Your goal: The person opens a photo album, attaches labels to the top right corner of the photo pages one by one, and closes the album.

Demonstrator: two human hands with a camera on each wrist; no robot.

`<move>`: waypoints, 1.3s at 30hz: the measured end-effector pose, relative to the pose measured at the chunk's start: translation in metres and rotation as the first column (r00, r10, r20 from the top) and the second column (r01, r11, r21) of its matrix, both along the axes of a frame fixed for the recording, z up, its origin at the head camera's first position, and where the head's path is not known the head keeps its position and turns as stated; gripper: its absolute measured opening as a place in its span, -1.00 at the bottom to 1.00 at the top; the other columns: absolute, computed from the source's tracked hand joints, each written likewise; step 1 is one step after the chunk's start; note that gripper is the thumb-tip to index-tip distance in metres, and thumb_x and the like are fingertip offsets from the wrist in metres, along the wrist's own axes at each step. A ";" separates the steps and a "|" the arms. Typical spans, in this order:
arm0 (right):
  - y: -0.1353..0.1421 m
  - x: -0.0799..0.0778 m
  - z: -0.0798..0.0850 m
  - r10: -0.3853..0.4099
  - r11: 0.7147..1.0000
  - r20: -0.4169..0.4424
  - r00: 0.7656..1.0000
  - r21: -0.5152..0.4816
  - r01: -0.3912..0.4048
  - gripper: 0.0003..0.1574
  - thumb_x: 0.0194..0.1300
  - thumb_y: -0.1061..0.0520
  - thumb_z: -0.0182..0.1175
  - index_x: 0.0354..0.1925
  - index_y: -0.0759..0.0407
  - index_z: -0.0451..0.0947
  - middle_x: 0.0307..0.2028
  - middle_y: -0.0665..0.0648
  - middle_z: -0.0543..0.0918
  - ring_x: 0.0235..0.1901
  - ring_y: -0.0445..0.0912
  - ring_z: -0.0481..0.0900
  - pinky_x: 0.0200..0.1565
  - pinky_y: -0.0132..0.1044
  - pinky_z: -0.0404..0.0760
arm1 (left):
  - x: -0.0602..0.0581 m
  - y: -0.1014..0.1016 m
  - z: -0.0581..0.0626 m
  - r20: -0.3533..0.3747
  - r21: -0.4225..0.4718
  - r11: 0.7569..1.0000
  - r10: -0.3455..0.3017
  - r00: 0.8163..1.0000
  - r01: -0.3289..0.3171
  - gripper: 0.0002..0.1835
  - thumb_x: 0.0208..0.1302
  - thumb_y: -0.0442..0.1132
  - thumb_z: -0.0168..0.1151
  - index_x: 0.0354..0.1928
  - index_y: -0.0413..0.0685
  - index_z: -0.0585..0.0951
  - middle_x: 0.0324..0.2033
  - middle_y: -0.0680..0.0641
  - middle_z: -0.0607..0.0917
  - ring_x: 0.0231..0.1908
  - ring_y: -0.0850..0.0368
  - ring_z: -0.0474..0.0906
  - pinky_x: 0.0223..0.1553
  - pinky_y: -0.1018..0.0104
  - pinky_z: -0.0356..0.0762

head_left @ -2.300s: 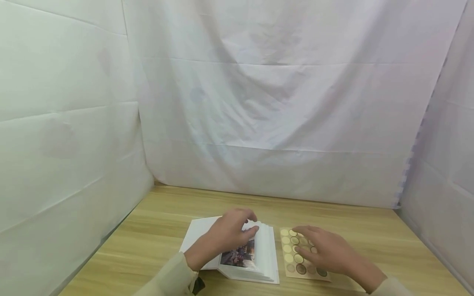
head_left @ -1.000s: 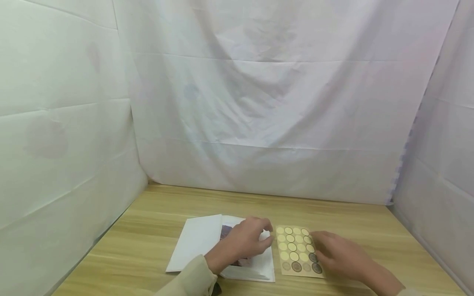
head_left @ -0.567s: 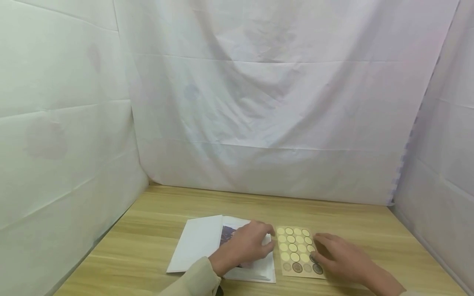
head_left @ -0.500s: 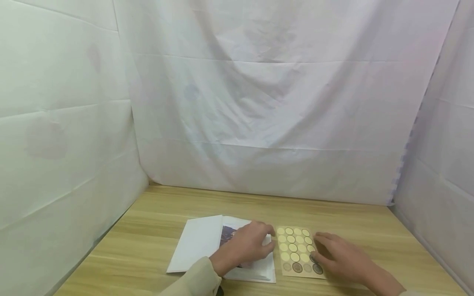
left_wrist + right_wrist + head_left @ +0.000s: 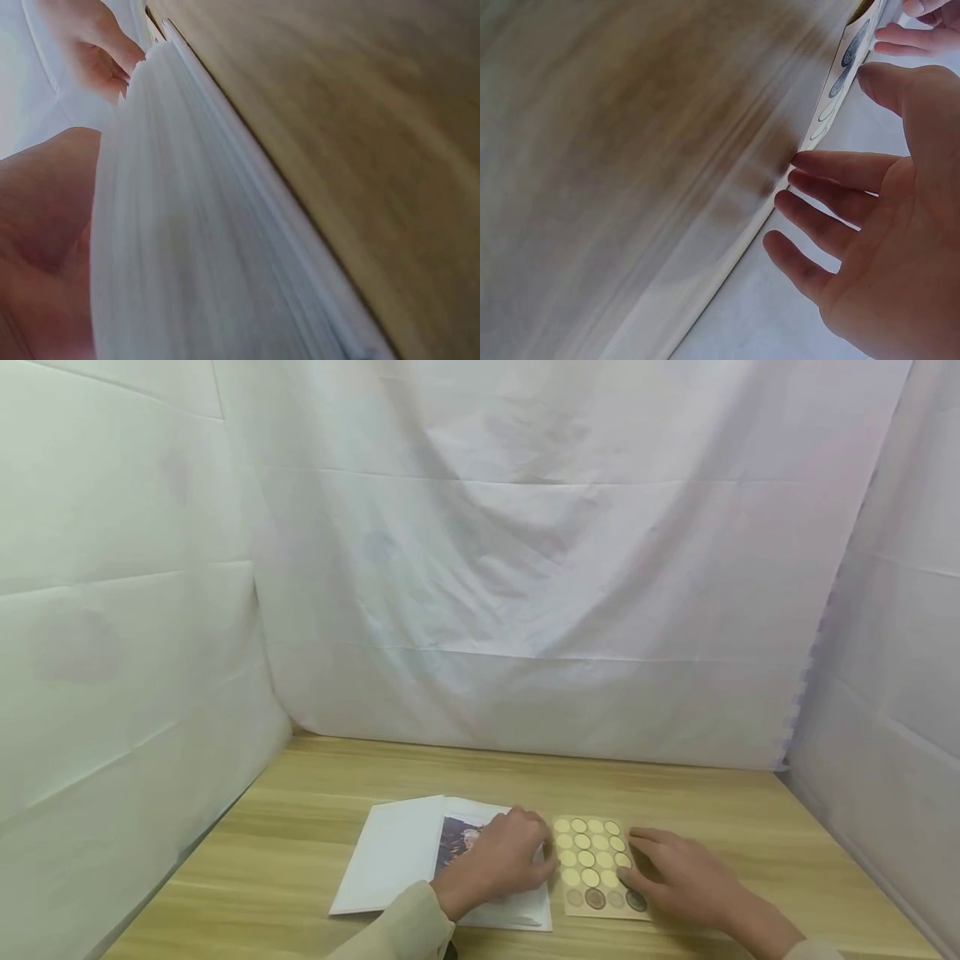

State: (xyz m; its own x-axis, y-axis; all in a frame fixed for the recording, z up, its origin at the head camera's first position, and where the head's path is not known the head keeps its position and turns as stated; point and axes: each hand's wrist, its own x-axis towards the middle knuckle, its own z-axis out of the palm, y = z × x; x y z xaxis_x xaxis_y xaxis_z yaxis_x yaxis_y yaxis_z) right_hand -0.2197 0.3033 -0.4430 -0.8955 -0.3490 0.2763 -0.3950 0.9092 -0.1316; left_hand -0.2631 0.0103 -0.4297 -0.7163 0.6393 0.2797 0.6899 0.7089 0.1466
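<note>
A white photo album (image 5: 390,852) lies open on the wooden table, a colour photo (image 5: 455,842) showing on its page. Across its right-hand pages lies my left hand (image 5: 506,856), fingers loosely bent at the pages' right edge, the thumb a little apart. In the left wrist view its palm (image 5: 45,247) is beside the thick page block (image 5: 187,210). A sheet of round gold stickers (image 5: 588,856) lies flat right of the album, its lowest row darker. My right hand (image 5: 682,877) is at the sheet's right edge, thumb over a lower corner, fingers fairly straight and spread.
White cloth hangs behind (image 5: 517,568) the table and along its left and right sides. The wooden tabletop (image 5: 375,760) extends behind and beside the album and sheet.
My right hand has slid from over the stickers to the sheet's right edge. My left hand has moved right, to the album's page edge. The album's left side lies farther out.
</note>
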 end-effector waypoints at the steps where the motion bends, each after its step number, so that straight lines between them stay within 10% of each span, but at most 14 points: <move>1: 0.000 0.000 0.000 0.000 1.000 0.004 1.000 -0.009 0.000 -0.22 0.44 -0.34 0.36 0.26 0.26 0.70 0.28 0.26 0.73 0.26 0.26 0.71 0.30 0.27 0.65 | 0.000 0.001 0.000 -0.002 -0.015 1.000 0.004 1.000 -0.004 -0.86 0.37 -0.02 0.41 -0.25 0.15 0.85 -0.19 0.15 0.84 -0.25 0.22 0.59 -0.18 0.35 0.60; 27: -0.003 -0.002 0.008 0.102 0.970 0.118 0.988 -0.233 -0.072 -0.45 0.59 -0.19 0.26 0.24 0.17 0.70 0.31 0.31 0.70 0.32 0.30 0.66 0.34 0.32 0.58 | 0.006 0.006 -0.001 0.219 -0.045 0.999 0.034 0.975 -0.025 -0.24 0.20 0.50 0.42 0.20 0.09 0.76 0.34 0.07 0.69 0.21 0.07 0.52 0.14 0.15 0.48; 34: -0.005 -0.006 0.008 0.004 0.985 0.122 0.993 -0.170 0.017 -0.60 0.55 -0.14 0.31 -0.43 -0.07 0.54 0.24 0.40 0.72 0.25 0.37 0.68 0.31 0.34 0.62 | 0.008 0.008 -0.002 0.191 -0.081 0.996 0.062 0.980 -0.047 -0.23 0.15 0.54 0.43 0.09 0.05 0.78 0.36 0.07 0.67 0.26 0.05 0.52 0.21 0.08 0.49; 39: -0.004 -0.004 0.007 0.027 0.977 0.176 0.984 -0.212 0.011 -0.47 0.53 -0.15 0.33 0.03 0.32 0.75 0.36 0.51 0.59 0.34 0.47 0.58 0.37 0.39 0.51 | 0.009 0.007 -0.001 0.199 -0.089 0.995 0.052 0.979 -0.034 -0.17 0.19 0.53 0.39 0.28 0.11 0.72 0.40 0.03 0.63 0.30 0.02 0.50 0.24 0.04 0.49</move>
State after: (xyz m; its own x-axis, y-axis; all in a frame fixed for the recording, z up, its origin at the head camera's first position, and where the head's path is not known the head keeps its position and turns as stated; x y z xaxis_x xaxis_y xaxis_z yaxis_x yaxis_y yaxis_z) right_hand -0.2242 0.2991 -0.4363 -0.9340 -0.3072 0.1824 -0.3555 0.8500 -0.3888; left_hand -0.2538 0.0178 -0.4307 -0.7798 0.6218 0.0732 0.6210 0.7532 0.2171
